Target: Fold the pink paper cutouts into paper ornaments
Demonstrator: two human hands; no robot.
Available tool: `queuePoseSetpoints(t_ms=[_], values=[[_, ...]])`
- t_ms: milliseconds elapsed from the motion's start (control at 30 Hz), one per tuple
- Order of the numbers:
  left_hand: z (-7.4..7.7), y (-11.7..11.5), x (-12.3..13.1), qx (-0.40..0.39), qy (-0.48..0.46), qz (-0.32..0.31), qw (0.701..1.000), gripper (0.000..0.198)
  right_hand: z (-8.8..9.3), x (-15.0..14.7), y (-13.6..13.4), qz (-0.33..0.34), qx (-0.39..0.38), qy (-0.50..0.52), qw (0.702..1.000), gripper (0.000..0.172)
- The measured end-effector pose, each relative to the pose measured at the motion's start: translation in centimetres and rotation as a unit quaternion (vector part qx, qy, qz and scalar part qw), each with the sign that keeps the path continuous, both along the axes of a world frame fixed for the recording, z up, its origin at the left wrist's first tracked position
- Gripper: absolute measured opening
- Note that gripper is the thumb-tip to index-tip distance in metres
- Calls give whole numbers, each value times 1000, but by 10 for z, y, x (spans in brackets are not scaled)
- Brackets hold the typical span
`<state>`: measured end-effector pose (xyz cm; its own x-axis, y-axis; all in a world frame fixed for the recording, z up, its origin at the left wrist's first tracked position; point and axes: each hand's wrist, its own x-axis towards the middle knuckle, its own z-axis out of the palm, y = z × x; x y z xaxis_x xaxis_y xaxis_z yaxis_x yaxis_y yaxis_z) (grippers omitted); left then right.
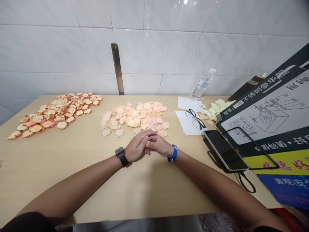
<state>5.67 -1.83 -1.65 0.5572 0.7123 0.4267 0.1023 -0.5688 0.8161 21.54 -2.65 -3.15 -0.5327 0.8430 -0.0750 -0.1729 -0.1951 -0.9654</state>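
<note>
My left hand point(137, 145), with a black watch on the wrist, and my right hand point(159, 145), with a blue wristband, meet above the middle of the table. Their fingers overlap and close around a small artificial flower piece point(148, 140). Only a sliver of its red and pale edge shows; the rest is covered by the fingers. Just beyond my hands spreads a pile of pale pink flower pieces point(135, 117) with scalloped edges. At the left lies another pile of cream flower pieces with red rims point(58, 111).
Glasses point(195, 119) lie on white paper point(184, 125) at the right. Behind them a clear water bottle point(202, 84) leans, near pale green flower pieces point(217, 108). A phone point(227, 149) rests on a black frame beside a printed cardboard box point(265, 125). The tiled wall point(154, 54) borders the table point(96, 190).
</note>
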Motion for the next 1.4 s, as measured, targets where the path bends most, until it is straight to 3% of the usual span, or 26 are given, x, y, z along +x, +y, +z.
queuePoseSetpoints(t_ms=[200,333,433,567,767,933,1200,1400], values=[[10,24,-11,-11,44,7,999,47,7,6,36,32,-8,-35,999,53],[8,50,-23,-26,43,15,999,49,13,2,78,44,32,-80,995,56],[5,60,-29,-32,15,37,999,49,20,-7,94,36,66,-104,992,54],[9,55,-32,12,-4,27,1000,49,26,-15,76,14,76,-78,994,54],[11,44,-26,106,114,-10,988,62,11,-14,36,-71,17,23,997,52],[9,40,-23,119,141,16,983,56,1,-14,34,-75,21,-5,997,49],[9,34,-21,178,184,48,966,54,4,-15,32,-64,56,-53,995,55],[3,38,-28,167,155,95,969,35,3,-12,32,-45,2,15,999,61]])
